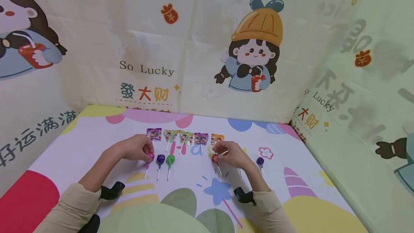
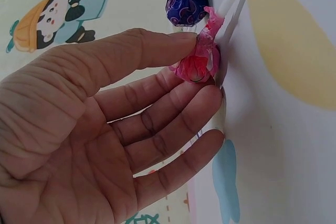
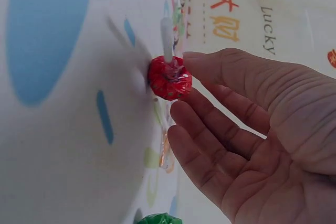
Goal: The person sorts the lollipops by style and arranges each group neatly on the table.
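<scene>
My left hand pinches a pink-wrapped lollipop by its head between thumb and fingers, the stick pointing toward me. Just right of it lie a purple lollipop and a green lollipop. Farther right, my right hand pinches a red-wrapped lollipop with thumb and index finger, close to the table surface. Beyond it is another lollipop, mostly covered by the right hand in the head view; its green head peeks in at the bottom of the right wrist view. A dark purple lollipop lies at the far right.
Behind the hands runs a row of flat-wrapped lollipops, among them a purple one, a green one and an orange one. A printed cloth covers the table. Patterned cloth walls enclose the back and sides.
</scene>
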The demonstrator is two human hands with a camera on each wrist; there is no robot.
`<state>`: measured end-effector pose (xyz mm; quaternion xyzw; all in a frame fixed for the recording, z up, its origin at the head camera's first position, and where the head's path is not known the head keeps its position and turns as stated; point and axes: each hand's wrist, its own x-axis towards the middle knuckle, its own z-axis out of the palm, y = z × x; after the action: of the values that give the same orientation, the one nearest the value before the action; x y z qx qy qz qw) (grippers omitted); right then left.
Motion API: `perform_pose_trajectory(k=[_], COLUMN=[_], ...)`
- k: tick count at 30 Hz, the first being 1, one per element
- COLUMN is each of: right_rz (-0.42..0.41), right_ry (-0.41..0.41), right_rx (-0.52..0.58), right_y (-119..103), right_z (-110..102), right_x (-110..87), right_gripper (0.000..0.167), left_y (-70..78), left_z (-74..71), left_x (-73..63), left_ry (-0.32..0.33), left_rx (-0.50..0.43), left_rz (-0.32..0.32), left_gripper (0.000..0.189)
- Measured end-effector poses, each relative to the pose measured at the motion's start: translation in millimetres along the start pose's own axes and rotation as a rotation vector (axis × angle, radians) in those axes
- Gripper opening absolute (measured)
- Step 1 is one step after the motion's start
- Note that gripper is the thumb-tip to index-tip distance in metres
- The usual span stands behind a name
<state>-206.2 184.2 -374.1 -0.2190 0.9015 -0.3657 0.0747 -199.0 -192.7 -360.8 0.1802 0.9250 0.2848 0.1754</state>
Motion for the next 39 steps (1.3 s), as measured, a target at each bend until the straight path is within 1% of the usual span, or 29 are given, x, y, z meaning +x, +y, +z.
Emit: perform_pose_trajectory(k=[2,9,18,22,25,32,38,39], right_rz=[-0.003,0.037,0.050,0.045,0.027,0.005,-0.006,-0.019], right_ry=[-0.007,-0.030,-0.036,-0.042,-0.042,-0.050,-0.036,-0.032], right_rx=[-0.009,-0.036,-0.051,-0.051,-0.055,-0.073,-0.073,-0.071], right_y=[1.7,4.8,4.5,5.7,6.7,4.8,0.8,0.3], right_z=[0.7,4.8,5.2,6.0,6.7,6.9,7.0,7.2], right_x=[0.3,2.1,1.7,1.8,2.2,1.9,0.9,0.6], right_gripper=[0.022,0.019,0.019,0.019,0.020,0.019,0.017,0.017], left_y=[0.0,-0.9,0.5,1.7,2.1,0.9,0.1,0.0], left_z=[0.0,0.2,0.1,0.1,-0.1,-0.4,-0.3,-0.2], left_x=[0.2,1.2,1.2,0.6,0.1,0.5,0.9,0.9], left_ry=[0.001,-0.002,-0.002,-0.004,-0.003,-0.003,-0.007,-0.007], left_rx=[0.000,-0.003,0.003,0.002,0.006,0.009,0.008,0.007], left_rz=[0.001,-0.003,-0.001,-0.008,-0.011,-0.005,-0.003,-0.001], left_gripper=[0.016,0.017,0.016,0.016,0.016,0.016,0.016,0.016])
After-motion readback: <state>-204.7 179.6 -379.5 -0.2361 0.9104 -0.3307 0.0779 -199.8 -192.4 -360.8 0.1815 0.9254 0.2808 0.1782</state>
